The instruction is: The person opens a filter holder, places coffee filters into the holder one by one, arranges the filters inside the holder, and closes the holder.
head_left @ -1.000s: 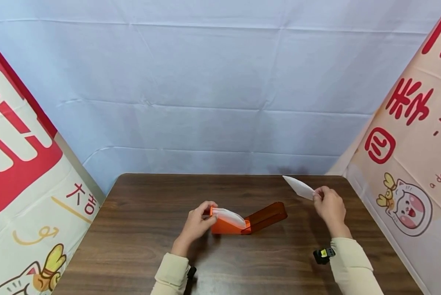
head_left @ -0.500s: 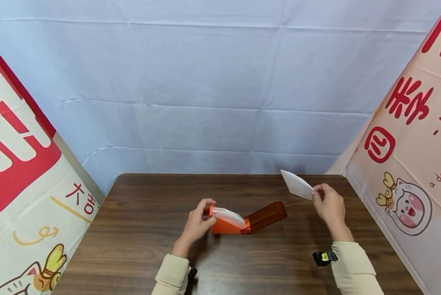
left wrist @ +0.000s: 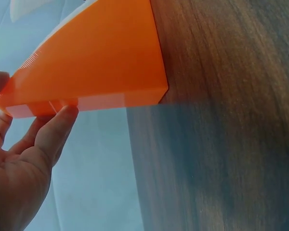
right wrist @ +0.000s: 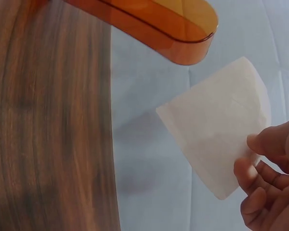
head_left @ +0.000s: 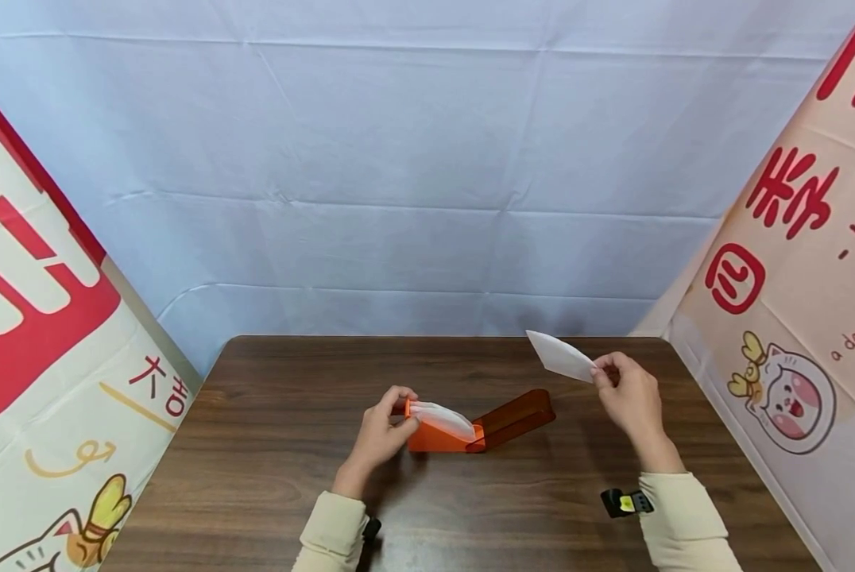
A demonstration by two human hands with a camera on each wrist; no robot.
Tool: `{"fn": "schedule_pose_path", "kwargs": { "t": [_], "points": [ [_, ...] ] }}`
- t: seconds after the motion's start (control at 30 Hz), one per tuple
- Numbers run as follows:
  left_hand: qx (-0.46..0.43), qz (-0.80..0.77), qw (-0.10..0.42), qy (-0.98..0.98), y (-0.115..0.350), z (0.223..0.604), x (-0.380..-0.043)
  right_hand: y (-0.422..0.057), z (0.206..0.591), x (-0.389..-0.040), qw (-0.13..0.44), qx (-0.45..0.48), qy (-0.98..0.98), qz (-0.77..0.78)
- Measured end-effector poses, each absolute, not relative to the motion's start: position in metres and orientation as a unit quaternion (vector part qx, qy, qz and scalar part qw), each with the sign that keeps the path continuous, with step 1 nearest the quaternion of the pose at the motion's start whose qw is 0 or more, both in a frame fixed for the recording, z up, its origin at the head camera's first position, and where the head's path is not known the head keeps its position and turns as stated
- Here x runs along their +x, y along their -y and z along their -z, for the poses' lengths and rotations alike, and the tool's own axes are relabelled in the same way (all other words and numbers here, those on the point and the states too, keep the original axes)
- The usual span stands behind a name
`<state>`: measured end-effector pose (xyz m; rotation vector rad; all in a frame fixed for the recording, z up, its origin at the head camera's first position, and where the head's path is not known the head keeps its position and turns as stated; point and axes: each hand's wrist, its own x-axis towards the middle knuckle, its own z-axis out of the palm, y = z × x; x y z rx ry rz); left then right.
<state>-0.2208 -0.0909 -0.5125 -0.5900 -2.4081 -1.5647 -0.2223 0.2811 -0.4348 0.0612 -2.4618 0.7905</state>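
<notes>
An orange box (head_left: 435,439) stands on the table, its translucent brown-orange lid (head_left: 519,419) swung out to the right. Several white paper coffee filters (head_left: 445,419) stick up from inside it. My left hand (head_left: 383,433) grips the tall left end of the box; in the left wrist view, thumb and fingers hold the edge of the orange wall (left wrist: 101,57). To the right, my right hand (head_left: 633,397) pinches a single white coffee filter (head_left: 559,356) by its edge, above the table. The right wrist view shows this filter (right wrist: 216,122) flat and fan-shaped, apart from the lid (right wrist: 183,38).
The dark wood table (head_left: 292,397) ends at a pale blue cloth backdrop (head_left: 399,199). Printed cloths hang at the left (head_left: 34,238) and right (head_left: 792,262). A black wrist camera (head_left: 626,502) sits by the right sleeve.
My right hand has shifted slightly left with the filter, which has risen a little and turned more of its flat face into view. The left hand and the box stay put.
</notes>
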Motion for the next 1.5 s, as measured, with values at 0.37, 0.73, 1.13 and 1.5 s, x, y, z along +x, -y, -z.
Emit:
{"fn": "schedule_pose_path", "kwargs": {
  "t": [0.37,0.73,1.13,1.5],
  "points": [
    [-0.185,0.549,0.059,0.813,0.087,0.471,-0.204,-0.270,0.427,-0.218,0.266,0.040,0.911,-0.313],
    [-0.180,0.530,0.038,0.828,0.094,0.499,-0.220,-0.259,0.422,-0.214,0.243,0.065,0.911,-0.328],
    [-0.170,0.530,0.026,0.831,0.094,0.500,-0.223,-0.245,0.418,-0.210,0.257,0.110,0.897,-0.342],
    [-0.164,0.530,0.025,0.832,0.093,0.502,-0.223,-0.231,0.414,-0.208,0.211,0.162,0.892,-0.366]
  ]
}}
